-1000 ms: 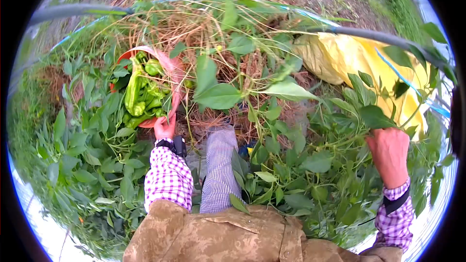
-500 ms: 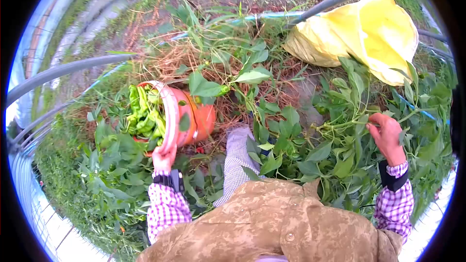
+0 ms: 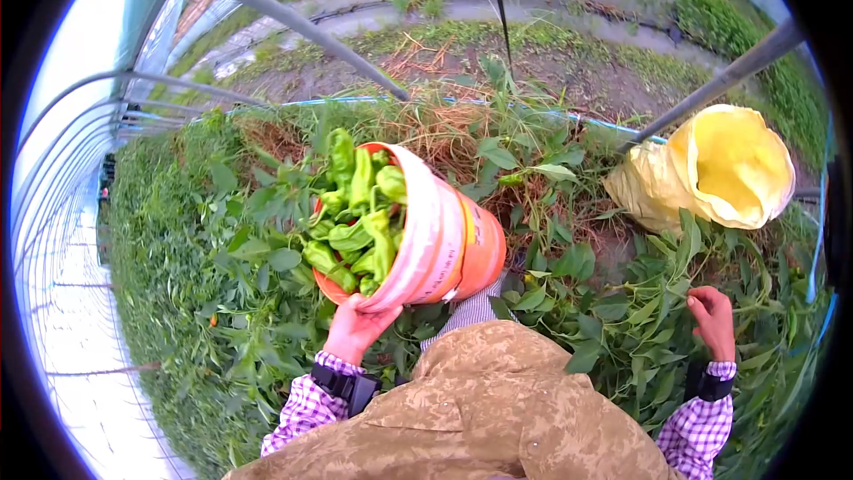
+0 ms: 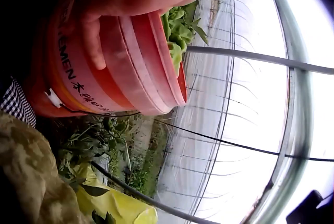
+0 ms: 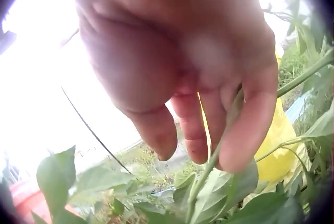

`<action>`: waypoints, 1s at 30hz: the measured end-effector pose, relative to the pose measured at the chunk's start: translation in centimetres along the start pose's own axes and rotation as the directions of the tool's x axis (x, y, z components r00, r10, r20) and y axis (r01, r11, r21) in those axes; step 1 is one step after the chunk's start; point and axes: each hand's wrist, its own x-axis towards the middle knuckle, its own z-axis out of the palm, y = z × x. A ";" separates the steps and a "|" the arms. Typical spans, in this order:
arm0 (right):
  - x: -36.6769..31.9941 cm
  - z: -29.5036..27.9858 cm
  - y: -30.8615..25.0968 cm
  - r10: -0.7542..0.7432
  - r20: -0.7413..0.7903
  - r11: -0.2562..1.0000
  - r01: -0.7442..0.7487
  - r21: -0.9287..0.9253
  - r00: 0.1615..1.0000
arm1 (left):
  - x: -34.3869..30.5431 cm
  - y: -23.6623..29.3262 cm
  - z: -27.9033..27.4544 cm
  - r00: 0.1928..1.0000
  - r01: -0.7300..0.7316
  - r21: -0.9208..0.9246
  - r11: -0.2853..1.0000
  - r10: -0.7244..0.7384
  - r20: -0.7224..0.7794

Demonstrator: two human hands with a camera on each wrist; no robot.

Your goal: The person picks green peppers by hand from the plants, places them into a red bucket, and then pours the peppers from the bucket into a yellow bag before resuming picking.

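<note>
My left hand (image 3: pixel 354 331) grips the rim of an orange bucket (image 3: pixel 480 236) from below, in front of my body. The bucket is tilted, its mouth toward the left, and long green peppers (image 3: pixel 360 180) fill it. In the left wrist view a finger (image 4: pixel 93 41) lies along the outer wall of the bucket (image 4: pixel 112 41). At the right, my right hand (image 3: pixel 713 324) hangs among pepper plant leaves, fingers loosely bent. The right wrist view shows a green stem (image 5: pixel 195 195) running up between the fingers of that hand (image 5: pixel 188 57).
A yellow sack (image 3: pixel 653 182) stands with its mouth wide at the far right. Grey hoop poles (image 3: pixel 293 31) and a blue cord (image 3: pixel 333 100) cross beyond the plants. Dense pepper plants (image 3: pixel 213 240) spread left, with dry straw (image 3: pixel 444 129) ahead.
My left hand has brought the bucket of peppers rightward and closer to my body. The right hand has come away from the branch it was at and lowered slightly. The head view has tilted up.
</note>
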 end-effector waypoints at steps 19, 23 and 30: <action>4.8 24.9 -31.7 -0.132 0.697 0.912 -0.189 0.365 0.705 | 2.1 0.7 1.7 0.998 0.024 0.065 0.998 -0.021 -0.055; 5.8 28.4 -32.8 -0.036 0.712 0.919 -0.257 0.300 0.701 | 1.6 1.0 2.0 0.994 -0.023 0.073 0.997 0.031 -0.109; 4.8 31.4 -32.0 -0.005 0.662 0.866 -0.328 0.378 0.749 | 3.8 1.2 -0.1 0.993 -0.051 0.118 0.992 0.063 -0.104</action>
